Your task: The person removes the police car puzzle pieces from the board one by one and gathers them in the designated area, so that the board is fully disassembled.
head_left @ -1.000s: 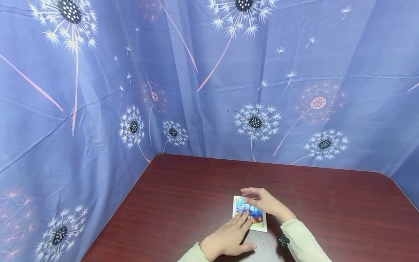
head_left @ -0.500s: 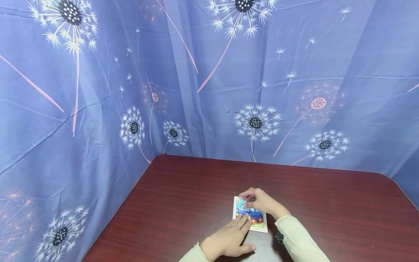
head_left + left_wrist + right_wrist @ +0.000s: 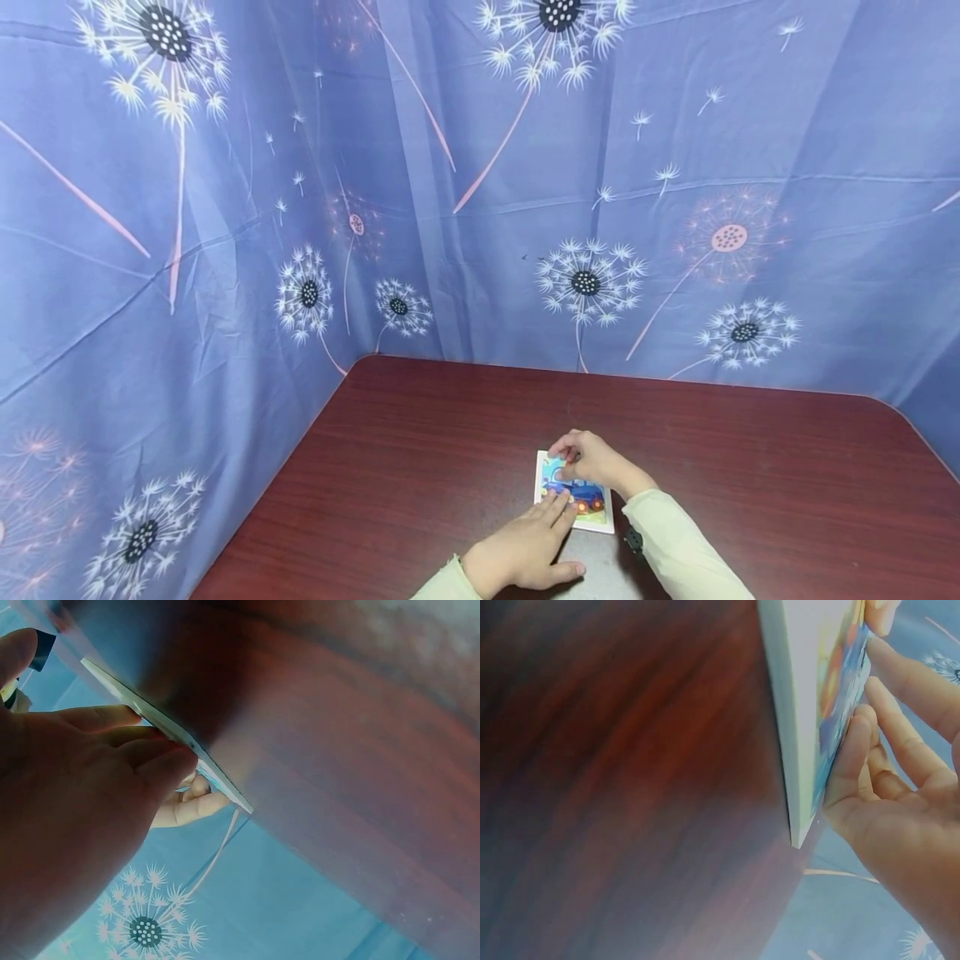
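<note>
A small white-framed picture puzzle (image 3: 600,521) with a blue cartoon car lies flat on the table. My left hand (image 3: 521,546) rests on its near left part, fingers straight and thumb spread out to the side. Over the far part of the board, my right hand (image 3: 603,465) bends its fingers and thumb together. In the right wrist view, a thin light-edged puzzle piece (image 3: 865,671) seems tilted up between those fingers, mostly hidden by them. The left wrist view shows the board's edge (image 3: 169,727) under the left fingers.
A dark red wooden table (image 3: 420,442) reaches back to a blue curtain (image 3: 465,275) printed with dandelions. Another stretch of that curtain borders the left side. A dark wrist device (image 3: 633,540) sits at the right sleeve.
My right fingers have curled closer together and drawn slightly back to the left; the car's eyes, visible earlier, are no longer seen. The left hand stays put on the board.
</note>
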A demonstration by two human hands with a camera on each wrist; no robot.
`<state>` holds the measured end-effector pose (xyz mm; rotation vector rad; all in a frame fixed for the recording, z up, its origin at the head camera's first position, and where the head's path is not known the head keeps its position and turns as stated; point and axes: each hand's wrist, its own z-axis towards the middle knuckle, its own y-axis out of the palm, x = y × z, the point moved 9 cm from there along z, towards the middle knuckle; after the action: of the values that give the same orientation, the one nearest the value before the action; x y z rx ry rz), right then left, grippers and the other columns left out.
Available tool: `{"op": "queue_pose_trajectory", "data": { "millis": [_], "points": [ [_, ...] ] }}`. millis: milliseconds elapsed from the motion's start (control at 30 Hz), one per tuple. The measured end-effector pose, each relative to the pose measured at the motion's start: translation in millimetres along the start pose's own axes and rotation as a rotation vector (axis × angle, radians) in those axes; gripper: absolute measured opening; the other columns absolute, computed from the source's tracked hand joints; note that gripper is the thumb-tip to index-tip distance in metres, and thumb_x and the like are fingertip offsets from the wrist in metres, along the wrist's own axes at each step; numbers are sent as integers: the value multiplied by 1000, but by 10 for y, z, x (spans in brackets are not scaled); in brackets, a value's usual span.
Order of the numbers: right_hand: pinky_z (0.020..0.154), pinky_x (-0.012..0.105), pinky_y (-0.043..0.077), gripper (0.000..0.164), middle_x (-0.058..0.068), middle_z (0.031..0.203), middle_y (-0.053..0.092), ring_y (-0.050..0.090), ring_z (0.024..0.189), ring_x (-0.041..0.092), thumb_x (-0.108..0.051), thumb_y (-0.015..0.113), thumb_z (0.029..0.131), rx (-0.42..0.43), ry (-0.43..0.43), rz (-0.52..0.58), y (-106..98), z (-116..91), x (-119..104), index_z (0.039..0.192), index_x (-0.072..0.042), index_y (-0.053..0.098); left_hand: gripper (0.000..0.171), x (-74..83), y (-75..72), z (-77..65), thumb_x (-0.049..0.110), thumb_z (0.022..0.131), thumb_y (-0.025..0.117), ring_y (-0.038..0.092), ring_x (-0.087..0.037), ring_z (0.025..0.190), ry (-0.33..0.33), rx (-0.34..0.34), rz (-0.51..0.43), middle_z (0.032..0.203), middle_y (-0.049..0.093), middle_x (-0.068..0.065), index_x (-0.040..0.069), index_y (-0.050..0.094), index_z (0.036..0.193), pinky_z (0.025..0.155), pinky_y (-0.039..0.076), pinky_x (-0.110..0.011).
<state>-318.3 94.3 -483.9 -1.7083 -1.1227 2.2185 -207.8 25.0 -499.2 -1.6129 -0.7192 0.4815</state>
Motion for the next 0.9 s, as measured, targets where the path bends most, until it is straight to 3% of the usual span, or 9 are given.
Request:
{"op": "queue_pose_trajectory", "data": {
  "millis": [900],
  "points": [
    [63,23,43,28,7,80,51,50,72,19,10,77,68,36,-26,-22,21,25,-20,90,-2,63,73,19,-14,-12,55,96,47,21,-25,145,-1,-13,-54,156,25,-15,5,35,148,113,27,-30]
  ]
}}
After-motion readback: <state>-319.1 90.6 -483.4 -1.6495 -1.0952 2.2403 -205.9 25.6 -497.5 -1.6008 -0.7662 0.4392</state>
